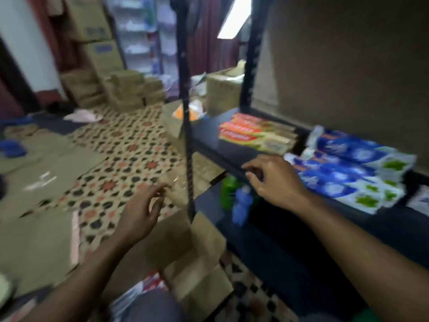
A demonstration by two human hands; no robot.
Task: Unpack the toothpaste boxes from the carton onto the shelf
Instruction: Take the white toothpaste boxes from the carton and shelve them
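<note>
Carton (185, 259) sits bottom centre, flaps open, toothpaste boxes (148, 284) peeking out. Left hand (141, 212) hovers above, fingers loosely spread, empty. Right hand (276, 180), half-curled and empty, is at the shelf (234, 149) edge, centre right. I'd grab several boxes squarely and stack beside the blue packs (348, 170).

No print legible. Lettering on the red toothpaste boxes (255, 133) and blue toothpaste boxes (348, 168) is motion-blurred. Marks on the stacked cartons (92, 31) likewise unreadable.

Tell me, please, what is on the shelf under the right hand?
On the lower shelf below the right hand stand a green bottle and a blue one. The hand hides the green bottle's top.
</note>
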